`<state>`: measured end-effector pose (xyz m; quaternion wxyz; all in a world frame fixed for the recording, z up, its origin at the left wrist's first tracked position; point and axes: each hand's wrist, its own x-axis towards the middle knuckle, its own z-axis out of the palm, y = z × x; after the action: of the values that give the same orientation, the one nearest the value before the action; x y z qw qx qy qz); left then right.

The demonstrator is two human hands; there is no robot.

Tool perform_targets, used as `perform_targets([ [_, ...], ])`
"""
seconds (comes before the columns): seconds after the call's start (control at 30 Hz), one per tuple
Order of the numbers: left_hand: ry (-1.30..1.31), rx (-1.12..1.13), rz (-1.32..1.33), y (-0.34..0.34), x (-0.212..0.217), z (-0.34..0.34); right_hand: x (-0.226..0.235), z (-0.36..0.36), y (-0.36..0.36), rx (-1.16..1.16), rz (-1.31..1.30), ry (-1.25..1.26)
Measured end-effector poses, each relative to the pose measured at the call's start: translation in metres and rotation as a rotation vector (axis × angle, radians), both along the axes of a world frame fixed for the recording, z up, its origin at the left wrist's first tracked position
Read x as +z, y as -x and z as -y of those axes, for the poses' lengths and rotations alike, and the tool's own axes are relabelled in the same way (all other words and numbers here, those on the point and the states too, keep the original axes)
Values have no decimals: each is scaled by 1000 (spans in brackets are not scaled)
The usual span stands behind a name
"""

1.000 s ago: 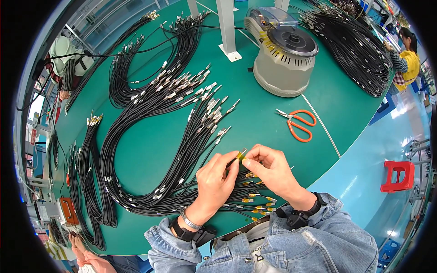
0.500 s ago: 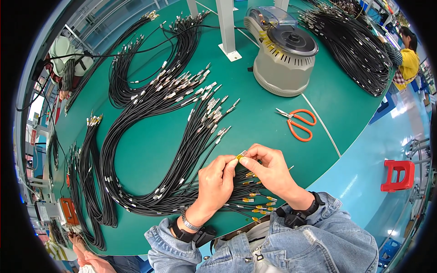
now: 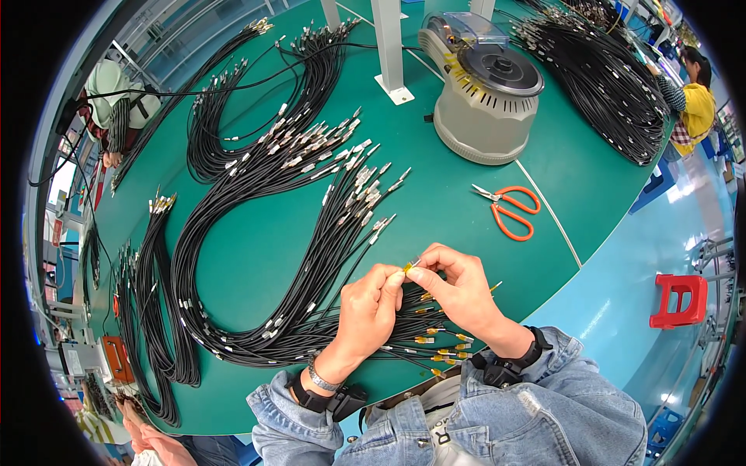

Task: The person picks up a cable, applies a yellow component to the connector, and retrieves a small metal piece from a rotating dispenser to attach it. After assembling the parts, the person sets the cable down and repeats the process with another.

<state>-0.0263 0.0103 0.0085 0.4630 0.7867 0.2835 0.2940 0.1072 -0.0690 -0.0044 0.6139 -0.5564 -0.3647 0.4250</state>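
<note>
My left hand [image 3: 368,309] and my right hand [image 3: 460,289] meet over the near middle of the table, thumb and forefinger of each closed in a pinch. Between the fingertips is a cable end [image 3: 409,266] with a bit of yellow tape and a small silvery connector; the fingers cover most of it. Under and beside my hands lie black cables, several of their ends wrapped in yellow tape [image 3: 424,340]. To the left, a long curved bundle of black cables [image 3: 183,256] has white-tagged ends [image 3: 365,186] that point away from me.
Orange-handled scissors [image 3: 516,211] lie slightly open beyond my right hand. Behind them stands a round beige tape dispenser [image 3: 486,116], near a white post [image 3: 388,54]. More cable bundles [image 3: 598,85] lie far right and left. A red stool [image 3: 678,300] is on the floor; other people sit around the table.
Both hands stay in nearly the same place. The fingertips have shifted slightly on the cable end, and less of its silvery connector and yellow tape shows now.
</note>
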Motion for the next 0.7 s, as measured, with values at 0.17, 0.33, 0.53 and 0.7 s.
perform_targets([
  [0.17, 55, -80, -12, 4, 3, -3, 2, 0, 0, 7, 71, -39],
  [0.33, 164, -158, -3, 7, 5, -6, 8, -3, 1, 13, -55, -49],
  [0.53, 731, -310, 77, 14, 5, -18, 8, 0, -3, 105, 17, -46],
  [0.7, 962, -366, 127, 14, 5, -27, 14, -2, -3, 100, -45, -53],
])
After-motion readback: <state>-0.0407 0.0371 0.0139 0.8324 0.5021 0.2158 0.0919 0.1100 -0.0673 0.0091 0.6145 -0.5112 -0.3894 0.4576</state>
